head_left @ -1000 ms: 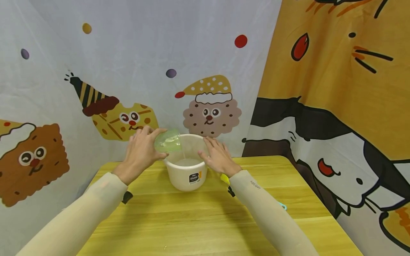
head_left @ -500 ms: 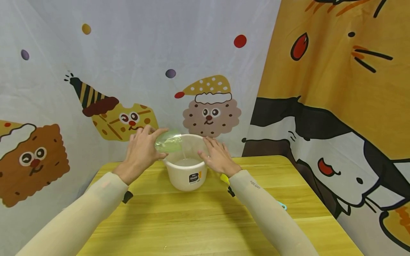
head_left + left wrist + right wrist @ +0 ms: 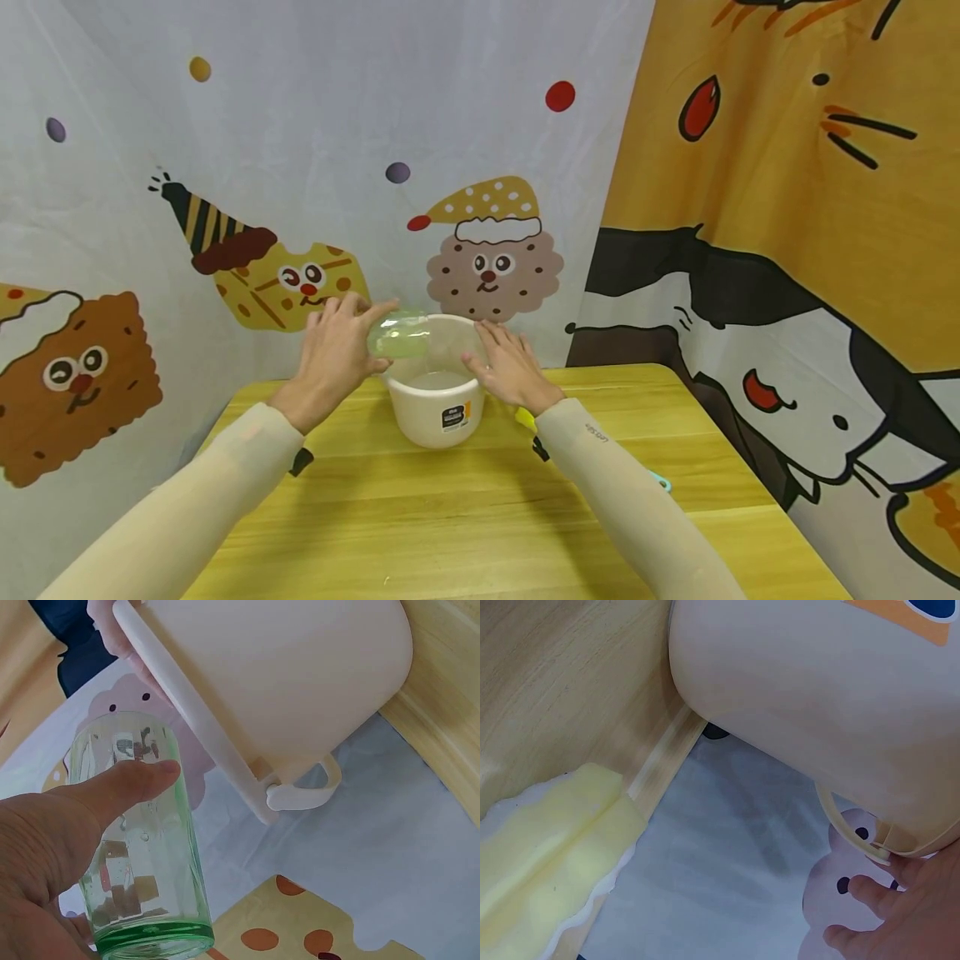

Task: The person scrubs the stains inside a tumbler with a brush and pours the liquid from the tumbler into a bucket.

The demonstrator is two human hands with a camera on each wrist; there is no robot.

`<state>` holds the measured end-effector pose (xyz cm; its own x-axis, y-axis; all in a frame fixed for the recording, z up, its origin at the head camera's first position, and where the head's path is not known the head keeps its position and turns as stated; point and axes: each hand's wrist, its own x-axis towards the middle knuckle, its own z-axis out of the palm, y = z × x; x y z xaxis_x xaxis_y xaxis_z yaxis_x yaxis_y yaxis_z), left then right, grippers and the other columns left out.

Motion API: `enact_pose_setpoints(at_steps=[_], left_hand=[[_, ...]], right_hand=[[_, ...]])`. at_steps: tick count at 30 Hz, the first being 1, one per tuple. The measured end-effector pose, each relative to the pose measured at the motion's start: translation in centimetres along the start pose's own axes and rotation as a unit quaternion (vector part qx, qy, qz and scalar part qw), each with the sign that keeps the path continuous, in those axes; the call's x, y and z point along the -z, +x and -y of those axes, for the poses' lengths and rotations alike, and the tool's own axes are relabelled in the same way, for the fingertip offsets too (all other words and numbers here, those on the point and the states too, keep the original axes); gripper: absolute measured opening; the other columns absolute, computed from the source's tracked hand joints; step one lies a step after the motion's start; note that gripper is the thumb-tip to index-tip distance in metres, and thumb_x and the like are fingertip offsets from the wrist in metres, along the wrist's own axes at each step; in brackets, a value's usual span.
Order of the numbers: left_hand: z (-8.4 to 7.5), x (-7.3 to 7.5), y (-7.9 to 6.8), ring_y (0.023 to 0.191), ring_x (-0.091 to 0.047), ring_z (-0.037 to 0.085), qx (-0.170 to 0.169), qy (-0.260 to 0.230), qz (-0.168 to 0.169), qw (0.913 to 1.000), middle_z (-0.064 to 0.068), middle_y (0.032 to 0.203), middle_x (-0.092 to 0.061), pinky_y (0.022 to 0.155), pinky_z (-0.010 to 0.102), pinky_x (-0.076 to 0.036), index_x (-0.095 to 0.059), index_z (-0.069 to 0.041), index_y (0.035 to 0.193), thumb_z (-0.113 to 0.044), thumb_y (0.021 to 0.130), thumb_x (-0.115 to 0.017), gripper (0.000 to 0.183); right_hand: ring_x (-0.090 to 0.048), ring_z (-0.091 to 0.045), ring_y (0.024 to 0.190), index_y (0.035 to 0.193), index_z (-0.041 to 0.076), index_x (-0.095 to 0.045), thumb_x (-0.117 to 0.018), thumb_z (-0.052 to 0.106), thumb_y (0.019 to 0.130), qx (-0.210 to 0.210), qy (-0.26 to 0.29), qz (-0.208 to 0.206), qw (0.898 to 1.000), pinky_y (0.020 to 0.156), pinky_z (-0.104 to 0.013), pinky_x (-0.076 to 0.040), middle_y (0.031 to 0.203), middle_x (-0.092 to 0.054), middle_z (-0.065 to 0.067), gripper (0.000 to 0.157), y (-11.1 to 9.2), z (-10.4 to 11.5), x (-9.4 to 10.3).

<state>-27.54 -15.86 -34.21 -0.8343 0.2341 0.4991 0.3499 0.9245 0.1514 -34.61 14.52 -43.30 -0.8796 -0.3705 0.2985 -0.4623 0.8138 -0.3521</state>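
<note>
In the head view my left hand (image 3: 333, 346) holds a clear green-tinted drinking glass (image 3: 399, 335) tipped nearly on its side, its mouth over the left part of a white bucket (image 3: 437, 421). The left wrist view shows my thumb laid along the side of the glass (image 3: 142, 847), whose thick green base is towards me. Cloudy liquid (image 3: 437, 381) lies inside the bucket. On the right of the bucket's rim rests my right hand (image 3: 513, 367), its fingers fairly straight. Its fingertips come close to the bucket's handle (image 3: 847, 825) in the right wrist view.
The bucket stands near the back of a wooden table (image 3: 450, 525). A yellow thing with a white wavy edge (image 3: 555, 855) lies right of it. Small black pieces (image 3: 301, 461) and a light-blue loop (image 3: 660, 481) lie partly behind my sleeves. A printed cloth (image 3: 300, 125) hangs behind.
The glass has shifted slightly right and tipped a little further over the bucket. A thin stream of liquid seen below it earlier is now hard to make out. My right hand stays put.
</note>
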Motion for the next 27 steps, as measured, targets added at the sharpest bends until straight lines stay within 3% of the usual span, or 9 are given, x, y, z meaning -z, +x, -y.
enact_pose_setpoints(at_steps=[10,27], left_hand=[[-0.27,-0.35,-0.01,0.135,-0.062,0.048,-0.011,0.022,0.0,0.9997,0.022,0.15,-0.068,0.101,0.061,-0.055,-0.061,-0.029,0.17,-0.027,0.081,-0.11,0.102],[-0.3,-0.78,-0.18,0.131,-0.063,0.047,-0.024,0.049,-0.007,0.9985,0.021,0.149,-0.068,0.103,0.065,-0.057,-0.061,-0.029,0.17,-0.027,0.08,-0.111,0.104]], right_hand=[[-0.027,-0.047,0.18,0.184,0.009,-0.03,-0.045,0.06,0.121,0.0,-0.001,0.003,1.0,0.146,-0.08,-0.013,0.193,-0.03,-0.018,0.082,0.02,0.02,0.09],[-0.028,-0.047,0.18,0.185,0.01,-0.03,-0.045,0.061,0.12,-0.002,-0.002,-0.002,1.0,0.147,-0.078,-0.012,0.193,-0.03,-0.018,0.084,-0.04,0.13,0.06]])
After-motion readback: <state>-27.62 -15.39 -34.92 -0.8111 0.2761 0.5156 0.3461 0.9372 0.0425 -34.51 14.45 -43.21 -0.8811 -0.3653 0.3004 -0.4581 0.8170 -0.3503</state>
